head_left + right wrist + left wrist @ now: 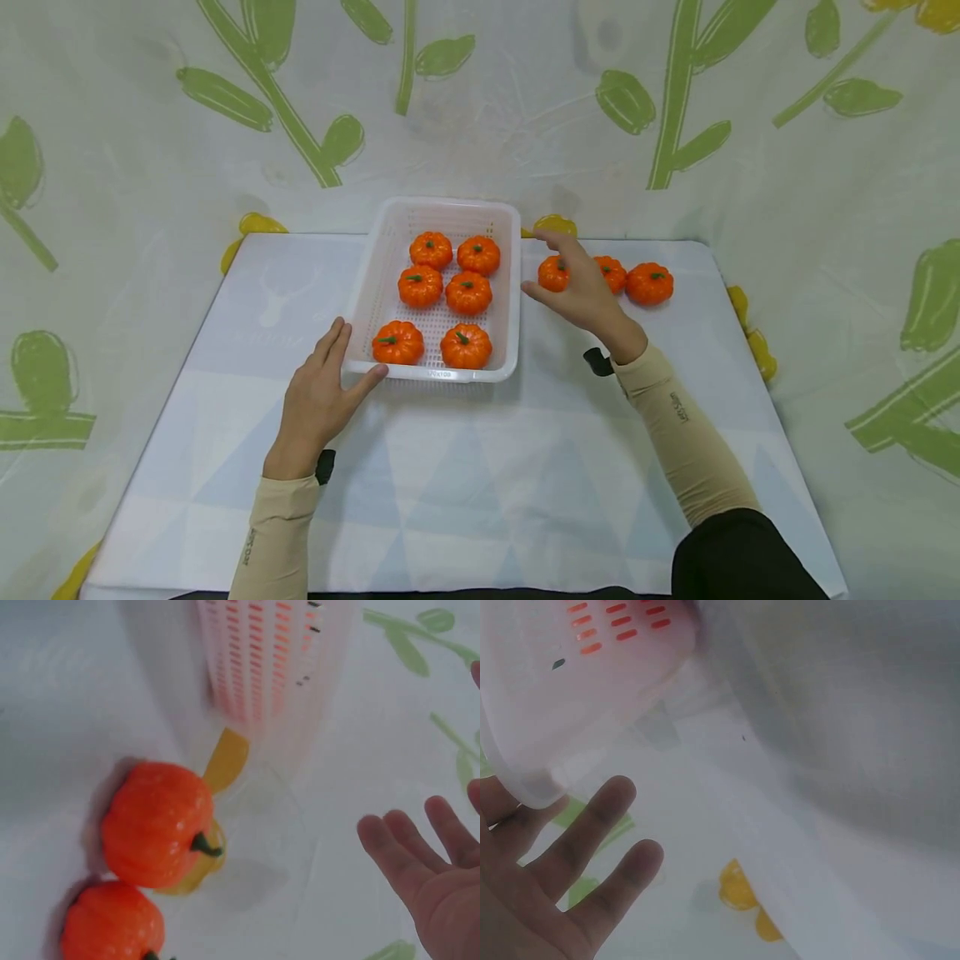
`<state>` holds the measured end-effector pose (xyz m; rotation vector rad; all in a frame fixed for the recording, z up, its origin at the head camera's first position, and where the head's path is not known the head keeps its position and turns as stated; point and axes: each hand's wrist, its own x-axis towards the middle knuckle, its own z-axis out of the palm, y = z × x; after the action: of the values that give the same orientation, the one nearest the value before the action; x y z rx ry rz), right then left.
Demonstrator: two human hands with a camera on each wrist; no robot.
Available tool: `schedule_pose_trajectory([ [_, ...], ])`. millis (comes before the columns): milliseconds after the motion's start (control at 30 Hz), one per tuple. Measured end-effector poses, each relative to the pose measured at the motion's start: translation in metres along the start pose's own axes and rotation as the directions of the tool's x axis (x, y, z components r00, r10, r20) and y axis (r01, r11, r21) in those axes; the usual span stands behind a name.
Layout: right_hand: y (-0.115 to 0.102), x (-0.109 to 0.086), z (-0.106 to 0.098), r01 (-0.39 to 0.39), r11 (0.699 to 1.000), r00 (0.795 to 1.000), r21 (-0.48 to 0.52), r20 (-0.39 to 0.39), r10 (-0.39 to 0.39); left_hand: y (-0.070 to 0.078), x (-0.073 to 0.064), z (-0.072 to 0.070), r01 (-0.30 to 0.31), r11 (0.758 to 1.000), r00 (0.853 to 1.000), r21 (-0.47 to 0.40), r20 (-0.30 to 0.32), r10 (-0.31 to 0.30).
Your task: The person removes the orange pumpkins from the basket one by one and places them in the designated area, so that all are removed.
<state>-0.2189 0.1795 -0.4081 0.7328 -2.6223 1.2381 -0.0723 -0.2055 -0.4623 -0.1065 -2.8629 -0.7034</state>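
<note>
A white plastic basket [430, 374] with slotted walls holds several small orange pumpkins [467, 346] with green stems. My left hand [318, 400] is at its near left corner, fingers extended along the outside and thumb by the front rim. In the left wrist view, spread fingers [622, 881] show below the basket's rim. My right hand [581, 287] is above the table just right of the basket, thumb and fingers apart, nothing between them. Partly behind it, a row of three pumpkins [649, 284] lies on the table; two pumpkins [157, 825] show in the right wrist view.
The table [465, 483] wears a white cloth with pale blue triangles. Behind its far edge, a pale sheet [517, 125] printed with green leaves and yellow flowers surrounds the workspace.
</note>
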Motion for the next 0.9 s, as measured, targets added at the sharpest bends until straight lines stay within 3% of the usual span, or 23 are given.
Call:
schedule_pose_trajectory([
  [533, -0.030, 0.013, 0.040, 0.098, 0.990, 0.978, 0.105, 0.173, -0.115, 0.001, -0.001, -0.001, 0.004, 1.000, 1.000, -0.004, 0.001, -0.004],
  [733, -0.035, 0.015, 0.055, 0.124, 0.987, 0.948, 0.104, 0.281, -0.149, -0.001, -0.001, 0.001, -0.003, 1.000, 1.000, -0.001, -0.006, 0.003],
  [900, -0.041, 0.019, 0.064, 0.066, 0.993, 0.913, 0.095, 0.395, -0.099, -0.001, -0.001, 0.001, -0.008, 1.000, 1.000, -0.001, -0.012, 0.008],
])
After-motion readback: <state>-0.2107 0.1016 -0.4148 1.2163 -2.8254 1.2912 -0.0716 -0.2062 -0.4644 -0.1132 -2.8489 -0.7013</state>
